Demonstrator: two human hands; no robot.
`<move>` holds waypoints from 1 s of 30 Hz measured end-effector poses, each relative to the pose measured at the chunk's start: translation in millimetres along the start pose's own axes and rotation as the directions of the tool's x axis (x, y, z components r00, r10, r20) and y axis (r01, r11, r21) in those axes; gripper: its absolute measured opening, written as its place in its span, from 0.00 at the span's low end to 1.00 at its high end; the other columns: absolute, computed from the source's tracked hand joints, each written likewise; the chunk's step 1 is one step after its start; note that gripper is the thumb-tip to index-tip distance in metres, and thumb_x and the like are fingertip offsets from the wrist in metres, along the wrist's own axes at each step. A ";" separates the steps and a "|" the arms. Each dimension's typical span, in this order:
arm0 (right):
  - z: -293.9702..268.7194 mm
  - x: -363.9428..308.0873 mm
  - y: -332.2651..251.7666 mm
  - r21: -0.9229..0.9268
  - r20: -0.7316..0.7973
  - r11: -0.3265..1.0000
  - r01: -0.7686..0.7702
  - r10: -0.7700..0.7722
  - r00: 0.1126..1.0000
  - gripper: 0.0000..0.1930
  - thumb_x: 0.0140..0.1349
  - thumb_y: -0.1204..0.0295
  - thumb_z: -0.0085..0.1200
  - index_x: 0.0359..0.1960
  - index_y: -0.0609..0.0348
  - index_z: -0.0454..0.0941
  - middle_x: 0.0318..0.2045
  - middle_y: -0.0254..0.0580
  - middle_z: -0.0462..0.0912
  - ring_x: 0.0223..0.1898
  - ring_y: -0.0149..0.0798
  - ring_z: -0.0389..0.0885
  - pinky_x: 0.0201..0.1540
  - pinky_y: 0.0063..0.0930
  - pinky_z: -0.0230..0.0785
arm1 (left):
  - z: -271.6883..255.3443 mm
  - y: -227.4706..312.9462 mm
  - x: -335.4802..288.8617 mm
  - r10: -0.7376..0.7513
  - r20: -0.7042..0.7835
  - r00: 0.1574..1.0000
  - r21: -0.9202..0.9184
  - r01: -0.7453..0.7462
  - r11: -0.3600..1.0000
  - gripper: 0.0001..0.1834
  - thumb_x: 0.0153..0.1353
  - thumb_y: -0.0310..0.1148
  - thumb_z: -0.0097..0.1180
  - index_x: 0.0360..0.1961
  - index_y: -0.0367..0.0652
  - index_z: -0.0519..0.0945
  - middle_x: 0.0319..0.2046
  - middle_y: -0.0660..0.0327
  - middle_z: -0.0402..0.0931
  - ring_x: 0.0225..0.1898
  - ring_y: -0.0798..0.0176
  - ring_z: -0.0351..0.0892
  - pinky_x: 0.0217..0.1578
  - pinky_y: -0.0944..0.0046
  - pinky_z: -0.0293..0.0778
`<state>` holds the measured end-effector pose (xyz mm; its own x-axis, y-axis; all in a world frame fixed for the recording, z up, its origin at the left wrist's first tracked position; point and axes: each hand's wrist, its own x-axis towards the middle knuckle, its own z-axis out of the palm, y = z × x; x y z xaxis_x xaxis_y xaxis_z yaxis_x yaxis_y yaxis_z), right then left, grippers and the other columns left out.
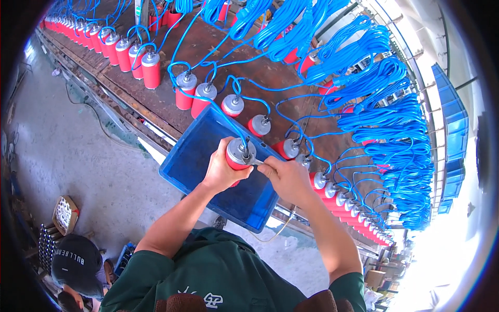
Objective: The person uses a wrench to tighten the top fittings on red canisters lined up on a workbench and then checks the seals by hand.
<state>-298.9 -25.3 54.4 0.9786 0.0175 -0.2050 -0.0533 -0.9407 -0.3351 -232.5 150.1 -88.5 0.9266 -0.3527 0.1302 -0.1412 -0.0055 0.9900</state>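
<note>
My left hand (217,169) is wrapped round a red cylinder with a grey metal end cap (240,151), tilted so that its capped end faces up. A blue cable rises from the cap. Fingers of my right hand (291,179) are closed on a slim metal wrench (257,162), whose tip touches the cap's edge; its exact shape is partly hidden. Both hands are over a blue plastic crate (195,140) at the bench's edge. Just beyond the crate stand more of the red cylinders (232,105), each with a blue cable.
A long brown bench (161,104) carries rows of red cylinders along its near edge. Coiled blue cables (358,54) are heaped along its far side. At lower left, a person in a dark cap (77,257) is beside a rack of metal parts (48,244).
</note>
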 end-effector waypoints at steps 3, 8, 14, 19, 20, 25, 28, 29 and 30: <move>7.2 -6.8 -13.7 -0.118 -0.034 0.985 -0.124 0.121 0.992 0.20 0.79 0.46 0.48 0.42 0.48 0.81 0.26 0.51 0.86 0.31 0.60 0.87 0.31 0.57 0.75 | 4.3 0.7 3.8 -0.024 -0.033 0.999 0.011 0.024 1.000 0.44 0.46 0.34 0.84 0.61 0.43 0.69 0.52 0.51 0.84 0.55 0.50 0.87 0.58 0.54 0.81; 7.3 -7.2 -35.3 -0.186 -0.052 0.952 -0.244 0.239 0.970 0.21 0.81 0.48 0.44 0.43 0.50 0.80 0.28 0.52 0.88 0.33 0.62 0.89 0.35 0.57 0.80 | 13.6 3.7 9.5 -0.057 -0.085 0.995 0.010 0.058 0.998 0.44 0.46 0.34 0.83 0.62 0.42 0.69 0.51 0.50 0.85 0.54 0.49 0.88 0.58 0.53 0.82; 7.7 -11.1 -57.4 -0.263 -0.043 0.919 -0.293 0.292 0.955 0.19 0.83 0.54 0.42 0.45 0.56 0.77 0.29 0.54 0.89 0.34 0.62 0.90 0.36 0.56 0.82 | 21.0 2.3 12.5 -0.045 -0.126 0.991 0.001 0.045 0.999 0.45 0.45 0.33 0.83 0.62 0.41 0.69 0.49 0.49 0.87 0.52 0.48 0.89 0.57 0.54 0.83; 12.2 -12.3 -62.5 -0.261 -0.019 0.917 -0.302 0.308 0.951 0.15 0.81 0.60 0.45 0.48 0.60 0.76 0.31 0.57 0.89 0.34 0.63 0.90 0.36 0.57 0.82 | 29.3 1.8 14.6 -0.039 -0.165 0.985 0.003 0.040 0.999 0.46 0.44 0.34 0.84 0.62 0.42 0.69 0.47 0.49 0.87 0.50 0.48 0.90 0.55 0.53 0.84; 15.8 -14.0 -61.5 -0.256 -0.024 0.918 -0.304 0.308 0.951 0.15 0.81 0.60 0.45 0.48 0.60 0.76 0.31 0.57 0.89 0.34 0.63 0.90 0.36 0.57 0.82 | 31.9 1.7 14.3 -0.044 -0.181 0.982 0.016 0.048 0.999 0.45 0.44 0.35 0.84 0.61 0.41 0.70 0.47 0.48 0.88 0.50 0.47 0.90 0.55 0.52 0.84; 8.9 -6.3 -59.6 -0.194 -0.062 0.943 -0.269 0.262 0.963 0.13 0.71 0.71 0.46 0.49 0.66 0.76 0.37 0.66 0.90 0.39 0.65 0.92 0.43 0.59 0.84 | 44.2 -16.1 28.3 -0.033 -0.258 0.966 0.059 0.049 0.997 0.45 0.47 0.39 0.84 0.63 0.45 0.70 0.49 0.46 0.87 0.53 0.42 0.89 0.56 0.49 0.83; 11.7 -1.2 -42.3 -0.190 -0.090 0.961 -0.202 0.188 0.978 0.13 0.74 0.68 0.46 0.49 0.66 0.77 0.35 0.62 0.90 0.37 0.64 0.91 0.41 0.60 0.83 | 41.9 -1.7 33.8 -0.068 -0.271 0.960 0.058 0.086 0.995 0.43 0.47 0.37 0.85 0.60 0.43 0.71 0.48 0.47 0.87 0.52 0.43 0.88 0.55 0.49 0.82; 9.9 -5.0 -35.7 -0.186 -0.123 0.960 -0.208 0.187 0.975 0.13 0.74 0.68 0.46 0.49 0.66 0.77 0.35 0.62 0.90 0.37 0.64 0.91 0.41 0.60 0.83 | 43.4 2.0 30.7 -0.059 -0.263 0.963 0.077 0.082 0.994 0.43 0.47 0.37 0.85 0.60 0.43 0.71 0.48 0.47 0.86 0.52 0.43 0.88 0.56 0.49 0.82; 5.6 -13.9 -20.5 -0.137 -0.088 0.966 -0.221 0.210 0.974 0.15 0.77 0.64 0.46 0.49 0.64 0.77 0.35 0.61 0.90 0.37 0.64 0.91 0.40 0.61 0.82 | 54.4 7.2 28.8 -0.052 -0.229 0.972 0.088 0.073 0.993 0.43 0.47 0.36 0.85 0.60 0.43 0.71 0.49 0.47 0.86 0.52 0.43 0.88 0.56 0.50 0.82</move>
<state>-312.5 -4.3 59.0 0.9592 -0.2104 -0.1889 -0.2402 -0.9587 -0.1521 -225.8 89.0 -80.7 0.9878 -0.1284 0.0881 -0.1029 -0.1134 0.9882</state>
